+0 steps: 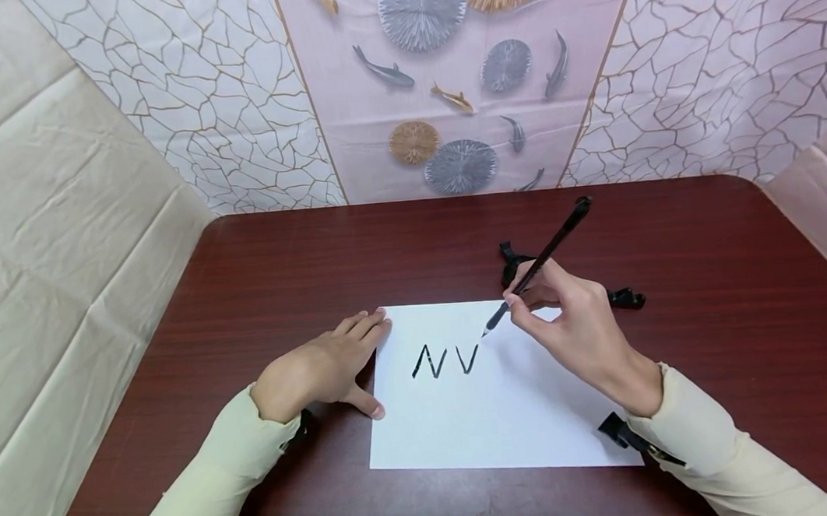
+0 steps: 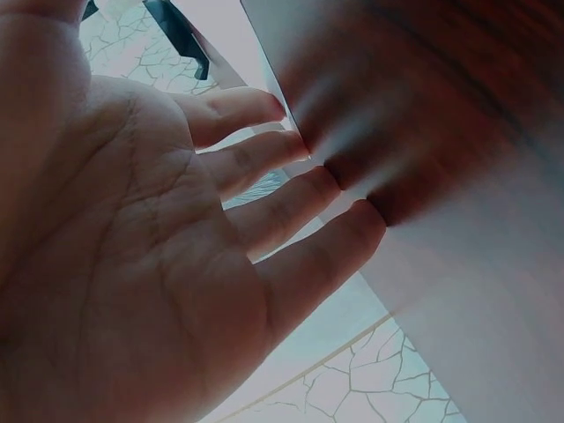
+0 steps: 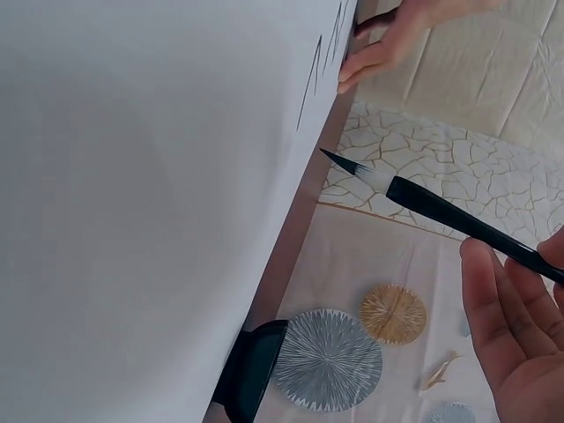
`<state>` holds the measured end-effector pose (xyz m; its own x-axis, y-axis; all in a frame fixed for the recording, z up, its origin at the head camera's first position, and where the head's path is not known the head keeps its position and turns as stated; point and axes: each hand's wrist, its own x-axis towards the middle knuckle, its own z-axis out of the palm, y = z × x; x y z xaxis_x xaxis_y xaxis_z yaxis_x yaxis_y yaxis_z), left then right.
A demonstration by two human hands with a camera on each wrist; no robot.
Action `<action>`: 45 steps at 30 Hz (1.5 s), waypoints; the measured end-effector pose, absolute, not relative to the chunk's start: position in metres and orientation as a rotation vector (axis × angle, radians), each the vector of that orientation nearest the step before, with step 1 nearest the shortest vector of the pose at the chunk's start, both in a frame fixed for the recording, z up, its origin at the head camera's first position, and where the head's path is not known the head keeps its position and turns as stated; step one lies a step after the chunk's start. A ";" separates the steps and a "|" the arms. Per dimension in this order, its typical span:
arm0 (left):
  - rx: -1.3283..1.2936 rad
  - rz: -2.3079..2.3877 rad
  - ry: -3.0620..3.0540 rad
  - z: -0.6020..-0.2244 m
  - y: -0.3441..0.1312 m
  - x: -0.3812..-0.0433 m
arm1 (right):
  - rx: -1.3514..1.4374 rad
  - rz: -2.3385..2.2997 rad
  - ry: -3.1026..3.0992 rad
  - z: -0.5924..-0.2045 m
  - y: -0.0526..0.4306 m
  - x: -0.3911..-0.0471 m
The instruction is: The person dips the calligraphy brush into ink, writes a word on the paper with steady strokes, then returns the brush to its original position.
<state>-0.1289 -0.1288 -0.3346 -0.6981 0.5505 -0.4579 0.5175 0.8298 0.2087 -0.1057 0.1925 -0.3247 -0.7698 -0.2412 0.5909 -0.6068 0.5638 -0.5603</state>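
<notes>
Cream sleeves (image 1: 717, 429) enter at the lower left and lower right of the head view. Left of centre, the left hand (image 1: 324, 369) rests, fingers straight and thumb apart, at the left edge of the white paper (image 1: 493, 433), on the dark red bench (image 1: 280, 257). Right of centre, the right hand (image 1: 585, 327) pinches a black brush (image 1: 559, 233), tip just beside dark strokes (image 1: 430, 363); whether it touches paper, I cannot tell.
</notes>
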 end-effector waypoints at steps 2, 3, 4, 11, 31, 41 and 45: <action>0.780 0.112 2.492 -0.335 -0.129 -0.129 | 0.683 1.101 -2.349 -0.325 0.192 -0.106; 0.774 0.126 2.490 -0.335 -0.129 -0.129 | 0.683 1.108 -2.349 -0.326 0.192 -0.106; 0.765 0.134 2.487 -0.335 -0.130 -0.129 | 0.680 1.111 -2.351 -0.326 0.192 -0.106; 0.769 0.178 2.492 -0.336 -0.130 -0.129 | 0.676 1.118 -2.357 -0.327 0.192 -0.105; 0.757 0.165 2.484 -0.336 -0.130 -0.131 | 0.703 1.145 -2.340 -0.330 0.192 -0.106; 0.780 0.176 2.500 -0.337 -0.131 -0.130 | 0.693 1.153 -2.354 -0.331 0.193 -0.105; 0.778 0.181 2.498 -0.336 -0.130 -0.130 | 0.686 1.126 -2.363 -0.331 0.194 -0.105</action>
<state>-0.1304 -0.1304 -0.3364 -0.7042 0.5619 -0.4340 0.4936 0.8268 0.2696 -0.1048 0.1941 -0.3306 -0.7841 -0.2464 0.5696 -0.5976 0.5473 -0.5859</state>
